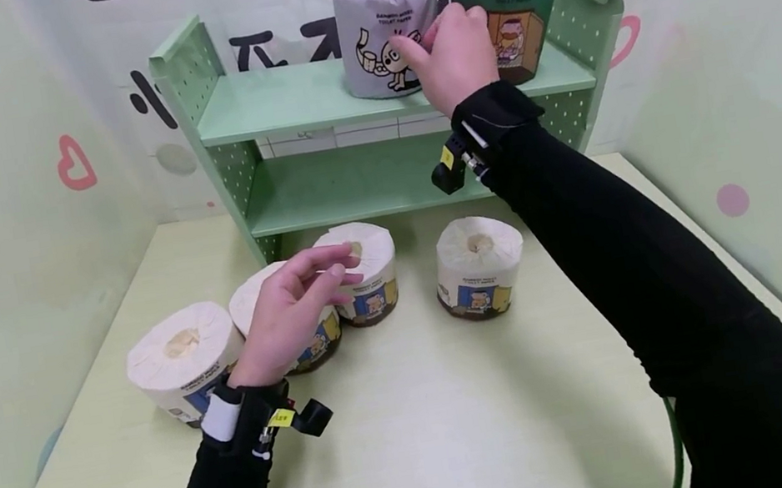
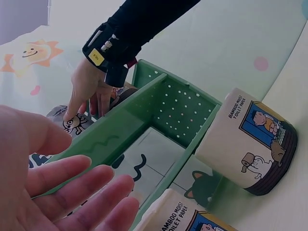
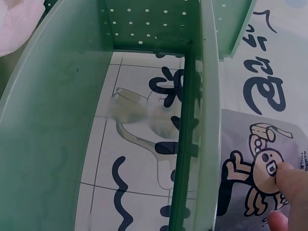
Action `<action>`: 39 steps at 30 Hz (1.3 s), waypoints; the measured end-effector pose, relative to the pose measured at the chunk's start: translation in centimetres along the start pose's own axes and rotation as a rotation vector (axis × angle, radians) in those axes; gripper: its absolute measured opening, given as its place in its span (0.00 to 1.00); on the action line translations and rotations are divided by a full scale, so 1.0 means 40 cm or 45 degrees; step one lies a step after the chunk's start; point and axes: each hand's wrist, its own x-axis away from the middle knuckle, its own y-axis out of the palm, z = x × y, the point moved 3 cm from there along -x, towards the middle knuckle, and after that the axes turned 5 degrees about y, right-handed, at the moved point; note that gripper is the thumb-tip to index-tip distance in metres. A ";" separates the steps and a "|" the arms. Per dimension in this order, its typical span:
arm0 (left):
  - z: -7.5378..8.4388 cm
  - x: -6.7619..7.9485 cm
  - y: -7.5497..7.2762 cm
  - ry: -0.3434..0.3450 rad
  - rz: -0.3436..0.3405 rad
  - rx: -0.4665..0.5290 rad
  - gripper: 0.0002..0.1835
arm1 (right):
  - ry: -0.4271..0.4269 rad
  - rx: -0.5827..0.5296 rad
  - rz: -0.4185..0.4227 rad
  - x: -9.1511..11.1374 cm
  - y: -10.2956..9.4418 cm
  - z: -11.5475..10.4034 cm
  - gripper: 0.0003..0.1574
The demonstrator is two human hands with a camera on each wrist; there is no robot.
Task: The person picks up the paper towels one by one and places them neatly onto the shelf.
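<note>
Head: lilac roll [image 1: 378, 31] beside right hand [image 1: 457, 55]

On your desk [image 1: 407, 452]: three rolls [image 1: 187, 342] in a row left, one roll [image 1: 480, 260] right, apart. Behind them, your rack [image 1: 185, 81]; two more rolls [image 1: 367, 32] side by side on its upper shelf [image 1: 279, 102].

Bright, diffuse light fills the head view, washing the table [image 1: 421, 442] pale toward its middle, with soft, faint shadows beside both sleeves [image 1: 614, 261] (their black cloth swallows most detail). The left wrist view is dimmer and cooler; print on the near roll [image 2: 245, 144] reads clearly, while the left hand [image 2: 72, 192] looks slightly soft, perhaps from sitting close to the lens. The right wrist view is muted, with a dull sheen across the shelf [image 3: 48, 120].
</note>
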 end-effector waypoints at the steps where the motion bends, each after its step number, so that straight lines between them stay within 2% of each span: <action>1: 0.001 -0.001 0.001 -0.001 -0.002 -0.002 0.14 | -0.006 -0.008 0.003 0.000 -0.001 0.004 0.28; 9: 0.004 -0.001 0.002 -0.014 -0.004 -0.018 0.14 | -0.080 -0.173 0.034 0.025 -0.018 0.035 0.28; 14: 0.002 0.003 0.002 -0.022 -0.003 -0.019 0.14 | -0.103 -0.359 0.017 0.073 -0.035 0.069 0.26; 18: 0.000 0.003 0.002 -0.020 -0.004 -0.023 0.15 | -0.151 -0.446 -0.014 0.123 -0.048 0.103 0.25; 21: -0.001 0.004 0.000 -0.012 0.001 -0.022 0.16 | -0.217 -0.468 -0.018 0.154 -0.053 0.128 0.26; 25: -0.003 0.006 -0.003 -0.009 0.006 -0.012 0.16 | -0.252 -0.474 -0.033 0.186 -0.052 0.163 0.27; 31: 0.004 0.008 0.001 -0.011 -0.004 0.003 0.17 | -0.217 -0.449 -0.081 0.227 -0.035 0.245 0.33; 39: -0.003 0.003 0.002 -0.015 -0.008 0.000 0.16 | -0.127 -0.457 -0.233 0.285 0.013 0.380 0.41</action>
